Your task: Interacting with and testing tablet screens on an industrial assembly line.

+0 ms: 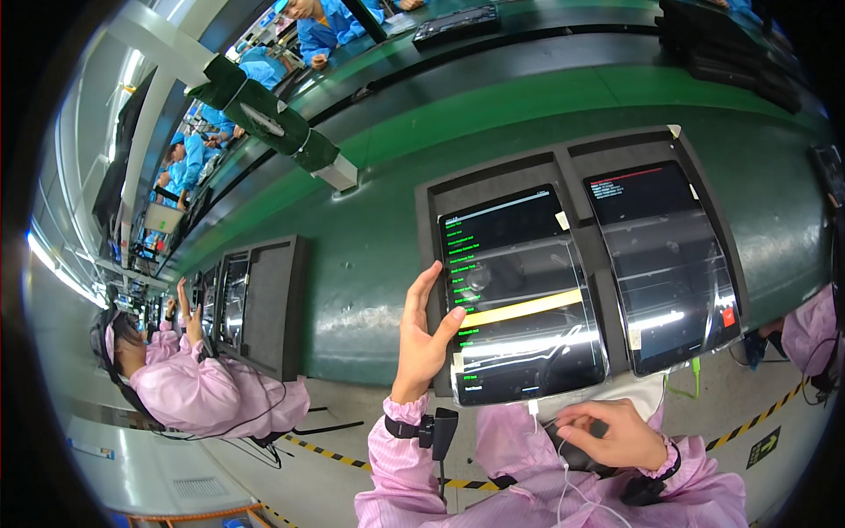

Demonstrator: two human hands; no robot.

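A black tablet (524,255) with a lit list of green lines and a yellow bar lies in the left recess of a dark foam tray (576,187). My left hand (421,334) is open at its left edge, fingers stretched along the side and thumb on the screen. A white cable (534,418) is plugged into the tablet's near edge. Below that edge, my right hand (620,433) has curled fingers beside the cable; whether they pinch it is hidden. In the right recess lies a second tablet (660,255), dark with small text at its top and a red sticker.
Under the tray is a green bench (370,229). To the left, a person in pink (202,378) works at another foam tray (273,299). A wrapped post (273,123) rises from the bench. People in blue (330,31) sit beyond a dark conveyor line (563,40).
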